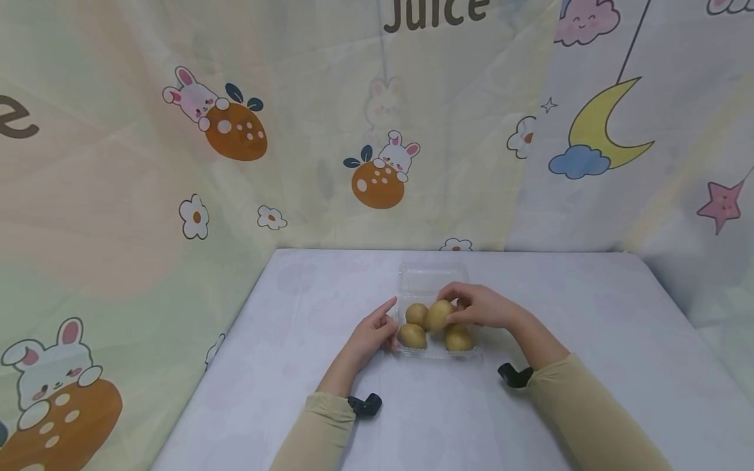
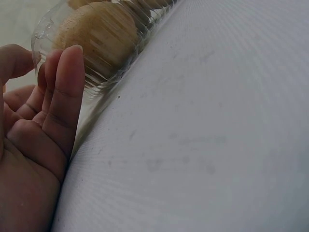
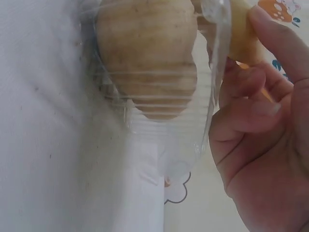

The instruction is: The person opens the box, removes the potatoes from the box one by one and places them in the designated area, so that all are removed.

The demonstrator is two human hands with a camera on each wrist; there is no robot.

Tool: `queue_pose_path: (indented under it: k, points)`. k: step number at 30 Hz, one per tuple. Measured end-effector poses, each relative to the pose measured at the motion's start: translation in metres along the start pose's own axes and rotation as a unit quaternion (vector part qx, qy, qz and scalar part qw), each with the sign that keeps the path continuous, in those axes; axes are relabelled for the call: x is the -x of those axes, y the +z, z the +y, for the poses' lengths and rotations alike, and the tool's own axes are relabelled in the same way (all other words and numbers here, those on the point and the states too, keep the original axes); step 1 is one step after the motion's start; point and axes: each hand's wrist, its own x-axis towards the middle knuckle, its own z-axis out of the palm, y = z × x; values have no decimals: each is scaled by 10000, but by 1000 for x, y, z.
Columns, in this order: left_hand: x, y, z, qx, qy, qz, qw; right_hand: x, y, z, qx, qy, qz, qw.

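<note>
A clear plastic clamshell box (image 1: 436, 353) sits on the table with its lid (image 1: 432, 278) folded back, away from me. Inside lie several yellowish-brown potatoes, among them a front-left potato (image 1: 413, 336), a front-right potato (image 1: 459, 338) and a rear-left one (image 1: 417, 314). My right hand (image 1: 480, 306) pinches another potato (image 1: 438, 316) between thumb and fingers, above the box's right half. In the right wrist view that potato (image 3: 241, 34) shows beyond the clear wall. My left hand (image 1: 371, 333) is at the box's left side, index finger extended, fingertips right at the wall (image 2: 94, 84).
A white cloth covers the table (image 1: 436, 418). Behind it hangs a curtain (image 1: 330, 216) printed with rabbits and flowers. Dark wrist-worn devices are on both arms, one at the left wrist (image 1: 365, 405) and one at the right wrist (image 1: 514, 375).
</note>
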Motion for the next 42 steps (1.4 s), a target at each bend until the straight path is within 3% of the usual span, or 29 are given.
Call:
queue_pose_path:
  k: [7, 25, 33, 42]
  points:
    - [1, 0, 1, 17, 27, -22, 10000, 10, -10, 11, -447, -41, 334, 9984]
    - [3, 1, 3, -102, 6, 59, 9999, 53, -33, 50, -115, 237, 1366, 9903]
    - [3, 0, 4, -88, -5, 51, 9999, 70, -40, 72, -193, 518, 1595, 9856]
    - [2, 1, 3, 40, 129, -58, 9999, 74, -36, 91, -56, 1269, 1485, 9807]
